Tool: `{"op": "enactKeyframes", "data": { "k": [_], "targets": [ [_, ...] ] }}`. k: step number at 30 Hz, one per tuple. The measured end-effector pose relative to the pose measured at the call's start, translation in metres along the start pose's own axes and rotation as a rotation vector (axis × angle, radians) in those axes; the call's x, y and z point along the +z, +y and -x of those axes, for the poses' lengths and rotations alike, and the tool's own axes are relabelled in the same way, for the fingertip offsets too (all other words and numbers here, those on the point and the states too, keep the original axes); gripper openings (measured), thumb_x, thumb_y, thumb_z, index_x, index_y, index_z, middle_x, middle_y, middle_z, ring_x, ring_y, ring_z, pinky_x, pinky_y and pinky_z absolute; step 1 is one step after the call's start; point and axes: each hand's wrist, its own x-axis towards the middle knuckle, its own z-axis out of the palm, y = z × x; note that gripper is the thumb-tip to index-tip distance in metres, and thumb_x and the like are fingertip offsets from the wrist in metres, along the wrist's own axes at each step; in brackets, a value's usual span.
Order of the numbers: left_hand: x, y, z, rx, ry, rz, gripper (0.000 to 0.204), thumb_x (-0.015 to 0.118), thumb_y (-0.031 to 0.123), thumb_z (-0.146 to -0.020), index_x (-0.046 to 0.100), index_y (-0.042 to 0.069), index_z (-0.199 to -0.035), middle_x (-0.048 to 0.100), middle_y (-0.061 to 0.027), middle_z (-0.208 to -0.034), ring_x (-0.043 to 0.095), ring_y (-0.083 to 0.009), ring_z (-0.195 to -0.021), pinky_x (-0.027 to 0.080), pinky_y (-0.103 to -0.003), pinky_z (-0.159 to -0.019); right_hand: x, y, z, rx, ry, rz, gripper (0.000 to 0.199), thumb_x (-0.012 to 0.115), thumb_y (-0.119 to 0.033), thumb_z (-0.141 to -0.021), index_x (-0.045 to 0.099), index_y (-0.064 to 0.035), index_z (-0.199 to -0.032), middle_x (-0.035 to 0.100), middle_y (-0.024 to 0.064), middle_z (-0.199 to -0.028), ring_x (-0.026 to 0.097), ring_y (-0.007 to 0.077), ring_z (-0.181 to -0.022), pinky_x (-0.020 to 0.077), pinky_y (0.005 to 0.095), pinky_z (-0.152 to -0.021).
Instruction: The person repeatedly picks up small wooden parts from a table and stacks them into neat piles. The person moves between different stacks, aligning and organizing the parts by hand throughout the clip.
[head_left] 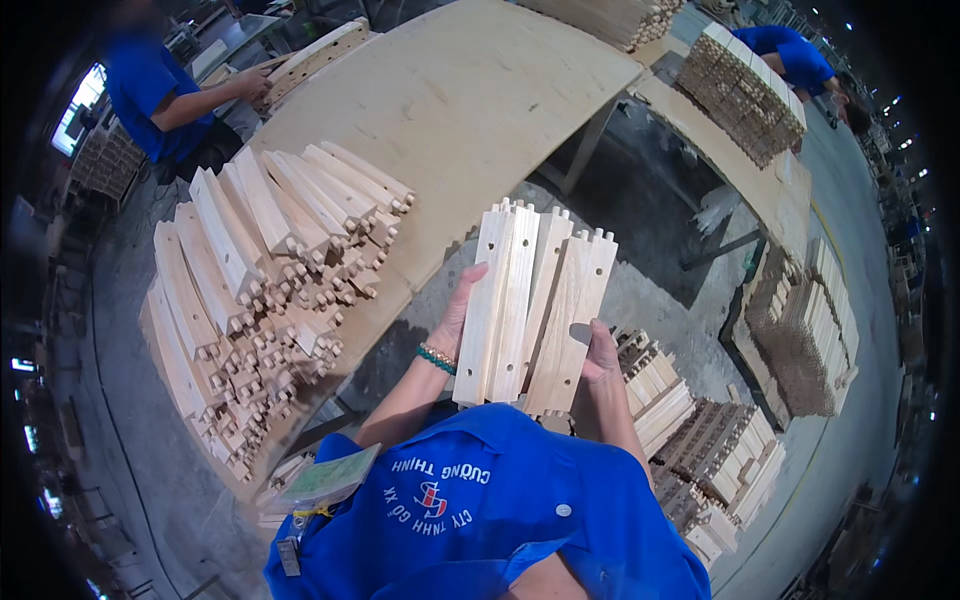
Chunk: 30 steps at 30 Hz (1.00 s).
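Note:
Between my two hands is a side-by-side bundle of several short pale wooden rails (565, 325), with drilled holes in their faces and round dowel pins standing out of the far ends. My left hand (466, 300), a beaded bracelet on its wrist, presses the bundle's left side. On the right side my right hand (600, 355) grips it, the thumb on the outer rail. The fingers underneath are hidden. To the left, a large pile of similar doweled rails (235, 240) lies on the worktable (480, 90), apart from my hands.
Stacked wooden pieces (720, 455) stand low at my right, with another stack on a pallet (810, 340) farther right. A tied wood stack (745, 90) sits on the far bench. One co-worker (160, 95) handles a long board (320, 55) at far left; another (795, 55) bends at far right.

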Motion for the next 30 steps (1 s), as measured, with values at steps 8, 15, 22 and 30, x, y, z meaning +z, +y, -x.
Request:
{"op": "enactKeyframes", "data": {
  "k": [8, 15, 22, 30],
  "targets": [
    [-0.020, 0.050, -0.011, 0.171, 0.196, -0.033, 0.060, 0.058, 0.048, -0.082, 0.051, 0.002, -0.121, 0.062, -0.0090, -0.102, 0.062, -0.0173, -0.087, 0.052, -0.031, -0.078, 0.045, -0.019, -0.064, 0.138, 0.077, 0.012, 0.054, 0.071, -0.018, -0.076, 0.050, -0.0001, -0.123, 0.059, 0.0180, -0.116, 0.060, 0.0320, -0.104, 0.0483, 0.0502, -0.092],
    [-0.015, 0.078, -0.024, 0.272, 0.131, 0.031, 0.067, 0.050, 0.048, -0.086, 0.042, 0.001, -0.131, 0.054, -0.0149, -0.122, 0.055, -0.0260, -0.106, 0.045, -0.035, -0.092, 0.059, -0.032, -0.128, 0.265, -0.099, -0.001, 0.057, 0.069, -0.017, -0.081, 0.044, 0.0006, -0.129, 0.055, 0.0191, -0.124, 0.057, 0.0282, -0.110, 0.0453, 0.0441, -0.097],
    [-0.001, 0.085, -0.069, 0.346, 0.218, -0.023, 0.067, 0.045, 0.049, -0.088, 0.038, 0.003, -0.136, 0.047, -0.0144, -0.131, 0.049, -0.0276, -0.116, 0.040, -0.038, -0.098, 0.054, -0.068, -0.167, 0.319, -0.140, -0.033, 0.057, 0.067, -0.014, -0.082, 0.043, 0.0010, -0.131, 0.052, 0.0190, -0.126, 0.055, 0.0265, -0.112, 0.0431, 0.0417, -0.100],
    [0.007, 0.102, -0.116, 0.310, 0.167, 0.209, 0.065, 0.046, 0.047, -0.088, 0.039, 0.003, -0.135, 0.049, -0.0160, -0.130, 0.050, -0.0278, -0.115, 0.041, -0.038, -0.099, 0.052, -0.118, -0.235, 0.516, -0.071, 0.002, 0.053, 0.064, -0.011, -0.084, 0.043, 0.0037, -0.130, 0.053, 0.0197, -0.126, 0.056, 0.0271, -0.111, 0.0426, 0.0404, -0.100]
  ]
}}
